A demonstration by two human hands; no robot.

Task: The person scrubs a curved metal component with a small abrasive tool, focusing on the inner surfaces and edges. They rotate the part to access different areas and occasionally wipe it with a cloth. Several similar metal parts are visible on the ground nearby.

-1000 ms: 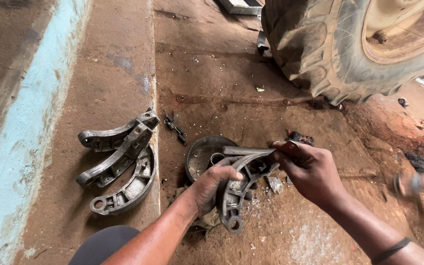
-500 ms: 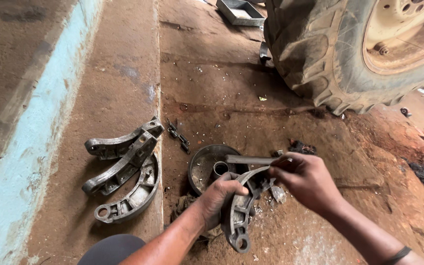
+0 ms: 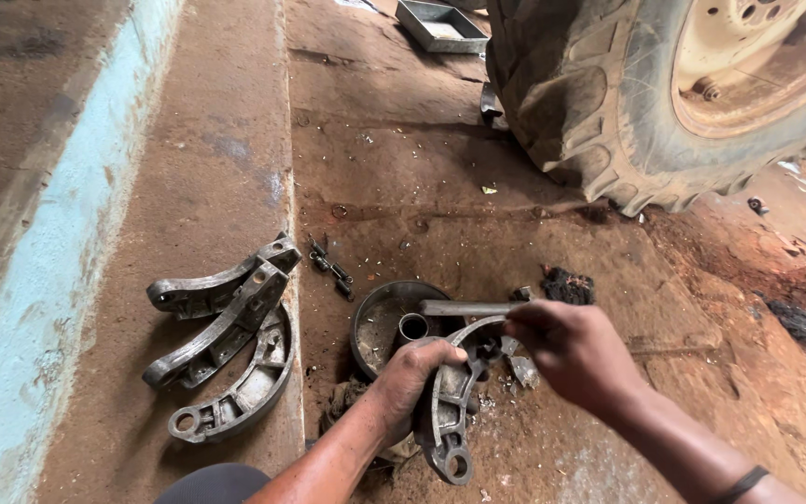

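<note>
the left hand (image 3: pixel 409 376) is closed around the middle of one curved metal brake shoe (image 3: pixel 452 401), held on edge above the dirt floor (image 3: pixel 552 439). the shoe's long axis runs roughly near to far: its eyelet end points toward the viewer at the bottom, and its far end arcs up and to the right, toward the right hand (image 3: pixel 566 355). the right hand is closed on a flat grey metal bar (image 3: pixel 464 307), gripped at its right end. the bar lies nearly horizontal, pointing left, just above the shoe's far end; contact between the two cannot be confirmed.

directly beyond the left hand, one round shallow metal drum (image 3: pixel 386 320) rests on the floor with a small ring inside it. to the left, three more brake shoes (image 3: pixel 226 341) lie stacked in a loose pile on the concrete strip, well apart from both hands. one small chain-like link piece (image 3: pixel 330 267) lies just beyond the pile. farther away stands one large tractor tyre (image 3: pixel 599 103), and one rectangular metal tray (image 3: pixel 438 25) lies at the far edge.
</note>
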